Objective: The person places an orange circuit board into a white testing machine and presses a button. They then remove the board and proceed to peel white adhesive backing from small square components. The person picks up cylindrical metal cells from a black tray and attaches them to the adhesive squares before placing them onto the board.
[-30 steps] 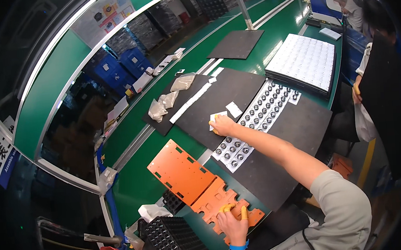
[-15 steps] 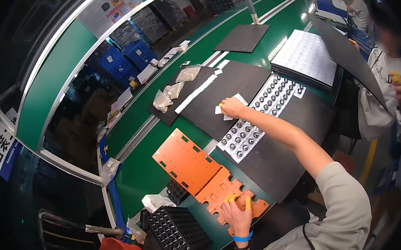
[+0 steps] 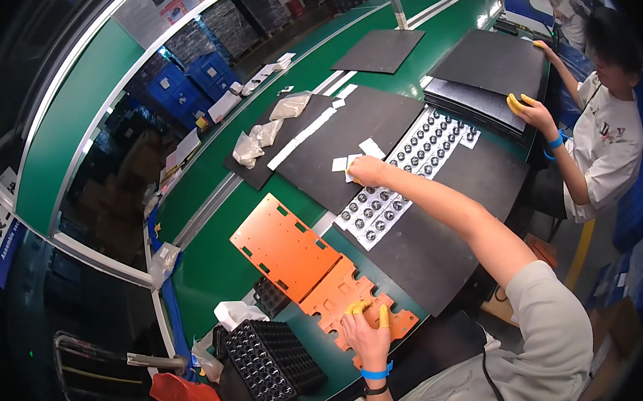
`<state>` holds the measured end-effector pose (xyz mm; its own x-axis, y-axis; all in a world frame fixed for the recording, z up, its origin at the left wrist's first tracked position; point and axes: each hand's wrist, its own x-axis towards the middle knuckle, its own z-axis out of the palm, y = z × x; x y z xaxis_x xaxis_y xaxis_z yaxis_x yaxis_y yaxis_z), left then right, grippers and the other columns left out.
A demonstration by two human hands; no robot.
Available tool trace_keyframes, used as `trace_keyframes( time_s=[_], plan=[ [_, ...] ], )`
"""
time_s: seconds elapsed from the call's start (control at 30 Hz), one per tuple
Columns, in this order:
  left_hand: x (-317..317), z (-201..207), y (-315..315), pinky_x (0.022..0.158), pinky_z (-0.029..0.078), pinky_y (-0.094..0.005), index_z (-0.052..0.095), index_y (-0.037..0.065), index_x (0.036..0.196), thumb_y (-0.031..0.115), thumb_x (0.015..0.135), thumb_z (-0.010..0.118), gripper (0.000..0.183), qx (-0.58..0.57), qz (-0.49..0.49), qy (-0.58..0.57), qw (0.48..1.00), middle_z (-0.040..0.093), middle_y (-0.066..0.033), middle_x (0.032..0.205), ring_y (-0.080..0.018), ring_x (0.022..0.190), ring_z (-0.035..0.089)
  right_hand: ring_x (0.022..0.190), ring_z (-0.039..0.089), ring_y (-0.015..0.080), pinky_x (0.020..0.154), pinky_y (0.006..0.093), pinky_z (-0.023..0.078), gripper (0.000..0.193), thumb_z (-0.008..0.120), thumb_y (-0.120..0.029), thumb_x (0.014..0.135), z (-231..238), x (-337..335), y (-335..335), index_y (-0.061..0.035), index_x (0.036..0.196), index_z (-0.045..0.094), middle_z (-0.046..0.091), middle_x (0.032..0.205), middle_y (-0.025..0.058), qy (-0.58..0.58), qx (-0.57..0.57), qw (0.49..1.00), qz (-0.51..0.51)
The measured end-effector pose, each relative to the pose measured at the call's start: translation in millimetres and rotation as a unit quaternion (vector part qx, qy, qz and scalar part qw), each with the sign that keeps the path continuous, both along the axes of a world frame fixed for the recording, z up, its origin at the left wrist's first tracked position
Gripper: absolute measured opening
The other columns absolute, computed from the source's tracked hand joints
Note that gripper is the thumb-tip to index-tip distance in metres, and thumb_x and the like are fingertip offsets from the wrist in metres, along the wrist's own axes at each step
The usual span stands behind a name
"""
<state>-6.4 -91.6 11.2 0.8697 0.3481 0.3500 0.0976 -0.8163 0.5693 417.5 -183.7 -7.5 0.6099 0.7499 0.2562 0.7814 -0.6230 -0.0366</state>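
Observation:
My left hand [image 3: 367,337], with yellow finger covers, lies on the notched near part of an orange panel [image 3: 283,244], fingers spread and holding nothing. Stretched forward, my right hand [image 3: 369,170] is closed in a pinch at a small white card [image 3: 351,161] on a black mat [image 3: 327,174]; its fingertips are partly hidden. Two more white cards lie beside it, one to the left [image 3: 340,165] and one beyond [image 3: 371,148]. Just right of my right hand and under its forearm runs a white sheet [image 3: 369,236] carrying rows of round black parts.
A black tray stack with round pockets [image 3: 269,364] stands left of my left hand. Clear bags [image 3: 290,106] and a white strip [image 3: 302,138] lie farther off. At the right, a co-worker's hands [image 3: 538,114] touch a black board [image 3: 487,62] on a stack.
The co-worker's raised black board now lies flat over the white sheet on the stack. My right hand stays among the white cards, which have shifted slightly. My left hand remains on the orange panel.

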Motion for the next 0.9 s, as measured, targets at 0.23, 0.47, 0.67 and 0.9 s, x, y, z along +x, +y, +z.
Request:
trace_keyframes(
  time_s=[0.23,0.47,0.67,0.9],
  plan=[
    [0.0,0.1,-1.3,0.091,0.045,-0.0438,0.065,0.003,0.102,0.020,0.082,0.079,0.030,-0.007,-0.004,-0.013,1.000,0.061,-0.0144,0.106,-0.0354,0.103,0.058,0.075,0.073,0.0326,0.066,0.0431,0.057,0.007,0.068,-0.010,0.074,8.3,0.5,18.4,-0.0030,0.073,0.067,0.072,0.077,0.0146,-0.066,-0.111,0.990,0.060],
    [1.6,1.0,-1.7,0.089,0.046,-0.0429,0.065,0.002,0.103,0.018,0.083,0.078,0.029,-0.007,-0.009,-0.004,1.000,0.061,-0.0148,0.105,-0.0357,0.101,0.059,0.071,0.073,0.0312,0.060,0.0423,0.056,0.011,0.065,-0.010,0.077,3.4,2.8,22.7,-0.0030,0.084,0.063,0.071,0.071,0.0134,-0.099,-0.027,0.994,0.038],
    [3.7,1.2,-2.5,0.089,0.046,-0.0423,0.065,0.002,0.103,0.017,0.083,0.078,0.028,-0.014,-0.016,-0.006,1.000,0.061,-0.0149,0.105,-0.0355,0.101,0.059,0.078,0.075,0.0284,0.067,0.0385,0.059,0.008,0.067,-0.009,0.077,2.8,8.8,15.0,-0.0058,0.082,0.073,0.075,0.083,0.0115,-0.088,-0.034,0.996,-0.003],
    [3.7,6.4,-3.8,0.090,0.046,-0.0434,0.067,0.003,0.102,0.018,0.084,0.078,0.026,-0.030,0.008,0.017,0.999,0.062,-0.0142,0.106,-0.0347,0.102,0.058,0.083,0.075,0.0284,0.070,0.0381,0.060,0.005,0.069,-0.008,0.078,27.5,17.1,13.1,-0.0081,0.077,0.074,0.075,0.083,0.0111,-0.072,-0.025,0.997,-0.032]
  ],
)
